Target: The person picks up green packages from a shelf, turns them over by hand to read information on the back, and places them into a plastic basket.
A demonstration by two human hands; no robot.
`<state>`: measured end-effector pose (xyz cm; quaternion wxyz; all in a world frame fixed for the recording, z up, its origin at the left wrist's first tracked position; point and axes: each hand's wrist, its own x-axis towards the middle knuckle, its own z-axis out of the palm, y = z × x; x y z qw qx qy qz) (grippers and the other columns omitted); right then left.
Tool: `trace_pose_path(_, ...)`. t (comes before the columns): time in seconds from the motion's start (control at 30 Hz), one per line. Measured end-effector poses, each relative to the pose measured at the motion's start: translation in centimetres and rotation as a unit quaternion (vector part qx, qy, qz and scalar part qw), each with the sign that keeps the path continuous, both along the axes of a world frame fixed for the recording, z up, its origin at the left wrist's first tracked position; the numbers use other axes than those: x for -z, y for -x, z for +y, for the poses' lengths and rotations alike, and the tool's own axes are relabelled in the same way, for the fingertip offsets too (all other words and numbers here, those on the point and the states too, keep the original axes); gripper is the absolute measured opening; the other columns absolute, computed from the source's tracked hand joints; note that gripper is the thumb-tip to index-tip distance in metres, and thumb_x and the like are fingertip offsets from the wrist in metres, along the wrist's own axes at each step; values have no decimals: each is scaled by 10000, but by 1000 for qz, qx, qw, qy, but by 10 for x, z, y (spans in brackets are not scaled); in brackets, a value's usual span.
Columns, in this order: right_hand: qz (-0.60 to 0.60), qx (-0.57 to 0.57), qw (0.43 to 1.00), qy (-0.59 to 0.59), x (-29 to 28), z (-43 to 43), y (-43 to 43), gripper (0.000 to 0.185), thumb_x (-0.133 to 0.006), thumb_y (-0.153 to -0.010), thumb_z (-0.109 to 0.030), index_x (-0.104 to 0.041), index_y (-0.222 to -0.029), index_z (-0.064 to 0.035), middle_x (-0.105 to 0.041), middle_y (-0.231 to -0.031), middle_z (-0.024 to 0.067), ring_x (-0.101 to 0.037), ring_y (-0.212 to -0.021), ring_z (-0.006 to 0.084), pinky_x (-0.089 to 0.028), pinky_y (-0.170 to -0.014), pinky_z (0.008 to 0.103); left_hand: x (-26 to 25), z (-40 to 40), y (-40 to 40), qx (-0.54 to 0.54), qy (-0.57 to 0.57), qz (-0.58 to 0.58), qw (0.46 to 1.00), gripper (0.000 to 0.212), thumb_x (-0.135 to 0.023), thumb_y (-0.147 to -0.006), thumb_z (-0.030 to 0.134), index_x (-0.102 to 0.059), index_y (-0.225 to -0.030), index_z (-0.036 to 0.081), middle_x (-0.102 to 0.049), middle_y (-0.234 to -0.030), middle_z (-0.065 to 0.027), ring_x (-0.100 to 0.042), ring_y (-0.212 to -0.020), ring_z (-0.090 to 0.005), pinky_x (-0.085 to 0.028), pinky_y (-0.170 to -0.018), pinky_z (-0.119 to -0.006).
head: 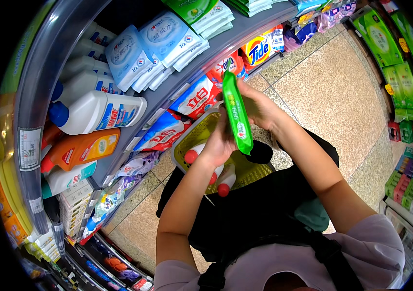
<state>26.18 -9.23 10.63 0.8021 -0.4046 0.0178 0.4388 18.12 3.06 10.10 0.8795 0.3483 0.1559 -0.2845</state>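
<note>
A slim green soft packet (236,114), with printing along its side, is held on edge in front of me. My left hand (220,140) grips it from the left near its lower half. My right hand (259,103) holds it from the right near its upper half. Below them is a yellow-green plastic shopping basket (253,174) with a grey rim, partly covered by my hands and dark clothing. Inside the basket lie white bottles (228,172) with red caps.
At left, a grey shelf (199,58) bears blue-white soft packs (170,36), a white bottle with a blue cap (101,111) and an orange bottle (86,149). Laundry detergent bags (193,96) stand on the level beneath. Green packs (377,36) line the right-hand shelves, across the tiled floor (323,87).
</note>
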Motion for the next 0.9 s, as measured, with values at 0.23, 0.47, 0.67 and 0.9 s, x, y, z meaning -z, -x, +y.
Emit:
trace_pose_path(0.23, -48, 161, 977, 134, 6, 3, -8, 408, -657, -749, -233, -496, -1053, -13, -598, -900, 86, -589, -745, 167, -475, -678, 267, -12, 6, -2, -33, -22, 49, 998, 605, -220, -868, 538, -384, -1213, 69, -512, -1120, -89, -514, -1013, -232, -446, -776, -374)
trace_pose_path(0.47, 20, 142, 984, 103, -8, 5, -9, 489, -484, -834, -420, -471, -1115, -21, -550, -1040, 103, -537, -919, 189, -421, -813, 297, -5, 4, 2, -111, -58, 45, 991, 484, -389, -889, 377, -354, -1229, 33, -464, -1184, -85, -467, -1073, -191, -365, -912, -320)
trace_pose_path(0.67, 45, 121, 991, 26, -11, 2, -10, 713, -379, -808, -586, -403, -1207, 4, -445, -1211, 140, -443, -1087, 234, -330, -933, 342, -14, 6, 5, -140, 2, 12, 990, 484, -374, -892, 386, -347, -1236, 47, -460, -1189, -81, -454, -1085, -189, -358, -920, -331)
trace_pose_path(0.9, 70, 59, 994, -52, -13, 17, 23, 672, -358, -836, -539, -325, -1267, -25, -386, -1266, 158, -415, -1140, 247, -326, -959, 378, 1, 14, 3, -244, -167, -132, 946, 479, -362, -901, 358, -303, -1249, 34, -407, -1212, -99, -410, -1104, -220, -320, -924, -344)
